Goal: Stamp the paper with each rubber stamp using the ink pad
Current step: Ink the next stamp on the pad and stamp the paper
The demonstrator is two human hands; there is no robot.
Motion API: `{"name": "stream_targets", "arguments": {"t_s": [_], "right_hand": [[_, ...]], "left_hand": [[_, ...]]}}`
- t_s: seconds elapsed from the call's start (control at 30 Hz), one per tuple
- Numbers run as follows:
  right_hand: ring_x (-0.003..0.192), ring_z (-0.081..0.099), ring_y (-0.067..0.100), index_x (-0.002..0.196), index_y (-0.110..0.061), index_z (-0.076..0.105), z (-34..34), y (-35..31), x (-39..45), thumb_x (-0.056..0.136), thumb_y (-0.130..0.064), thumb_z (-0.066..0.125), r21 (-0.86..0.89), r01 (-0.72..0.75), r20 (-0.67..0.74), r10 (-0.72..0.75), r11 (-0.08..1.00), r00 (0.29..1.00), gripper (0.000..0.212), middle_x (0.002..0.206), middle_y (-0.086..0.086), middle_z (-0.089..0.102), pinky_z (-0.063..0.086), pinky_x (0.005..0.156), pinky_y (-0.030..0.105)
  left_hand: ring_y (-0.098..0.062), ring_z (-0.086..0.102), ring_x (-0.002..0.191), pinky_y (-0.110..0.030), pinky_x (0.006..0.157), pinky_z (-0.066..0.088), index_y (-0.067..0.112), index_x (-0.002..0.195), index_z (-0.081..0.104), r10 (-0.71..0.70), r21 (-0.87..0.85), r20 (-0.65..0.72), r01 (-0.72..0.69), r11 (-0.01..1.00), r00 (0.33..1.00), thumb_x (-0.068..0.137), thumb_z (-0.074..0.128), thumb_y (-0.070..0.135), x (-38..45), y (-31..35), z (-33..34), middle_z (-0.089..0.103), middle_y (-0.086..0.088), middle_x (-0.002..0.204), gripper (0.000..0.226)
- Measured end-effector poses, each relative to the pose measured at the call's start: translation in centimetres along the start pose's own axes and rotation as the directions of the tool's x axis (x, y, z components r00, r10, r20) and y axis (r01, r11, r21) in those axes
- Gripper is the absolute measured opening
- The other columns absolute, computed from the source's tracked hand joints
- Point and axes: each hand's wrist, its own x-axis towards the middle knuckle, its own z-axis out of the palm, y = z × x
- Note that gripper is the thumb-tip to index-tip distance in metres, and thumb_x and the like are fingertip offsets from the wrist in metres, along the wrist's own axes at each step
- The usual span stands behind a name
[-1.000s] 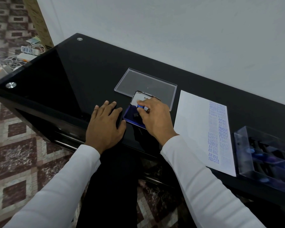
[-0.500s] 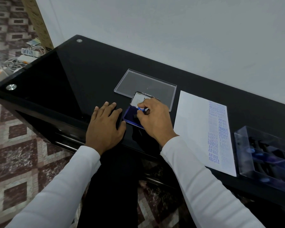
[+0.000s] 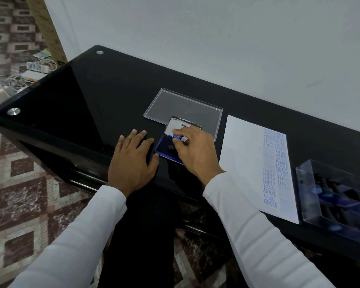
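Currently right hand (image 3: 192, 151) pinches small rubber stamp (image 3: 176, 137) by its blue knob, on ink pad (image 3: 167, 149) near table's front edge. Light, rigid; grip knob. Left hand (image 3: 131, 163) flat, steadying.

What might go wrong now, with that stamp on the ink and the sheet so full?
The right hand pinches the small blue-topped stamp on the ink pad; it might slip or pick up ink unevenly. The pad might slide, though the left hand lies flat beside it. The paper is already crowded with marks, so a new print may overlap one.
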Motion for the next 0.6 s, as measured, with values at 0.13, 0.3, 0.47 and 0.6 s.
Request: {"name": "stream_targets", "arguments": {"t_s": [0.13, 0.3, 0.47, 0.6], "right_hand": [[0.085, 0.064, 0.015, 0.096, -0.015, 0.07, 0.04, -0.11, -0.15, 0.086, -0.017, 0.07, 0.022, -0.022, 0.009, 0.021, 1.0, 1.0, 0.01, 0.1, 0.001, 0.07, 0.057, 0.08, 0.029], [0.08, 0.061, 0.014, 0.085, -0.015, 0.064, 0.09, -0.29, -0.28, 0.083, -0.014, 0.07, 0.022, 0.0, -0.006, 0.0, 1.0, 1.0, 0.006, 0.092, 0.0, 0.066, 0.056, 0.075, 0.029], [0.099, 0.065, 0.018, 0.114, -0.014, 0.072, 0.15, -0.12, -0.07, 0.092, -0.02, 0.066, -0.01, 0.01, 0.019, -0.01, 1.0, 1.0, 0.023, 0.114, 0.004, 0.07, 0.053, 0.092, 0.03], [0.11, 0.063, 0.016, 0.123, -0.016, 0.069, 0.02, -0.04, 0.08, 0.096, -0.024, 0.064, -0.064, 0.029, 0.021, -0.028, 0.998, 0.999, 0.029, 0.121, 0.002, 0.069, 0.044, 0.098, 0.025]], "left_hand": [[-0.026, 0.027, 0.151, -0.05, 0.124, 0.016, 0.023, 0.143, 0.053, -0.003, 0.007, 0.012, 0.003, 1.0, 1.0, 0.092, 0.039, 0.055, 0.06, 0.03, -0.04, 0.042, -0.005, 0.157, 0.061], [-0.026, 0.028, 0.151, -0.051, 0.125, 0.017, 0.023, 0.143, 0.053, -0.005, 0.007, 0.017, 0.005, 1.0, 1.0, 0.092, 0.038, 0.055, 0.07, 0.09, -0.15, 0.042, -0.005, 0.157, 0.062], [-0.025, 0.028, 0.151, -0.05, 0.124, 0.016, 0.024, 0.143, 0.053, -0.002, 0.013, 0.004, 0.002, 1.0, 1.0, 0.093, 0.038, 0.055, -0.01, 0.09, -0.03, 0.043, -0.005, 0.157, 0.061], [-0.026, 0.03, 0.15, -0.05, 0.124, 0.017, 0.023, 0.141, 0.055, 0.004, -0.003, -0.01, -0.004, 1.0, 1.0, 0.093, 0.04, 0.053, -0.1, 0.04, -0.03, 0.044, -0.005, 0.156, 0.058]]}}
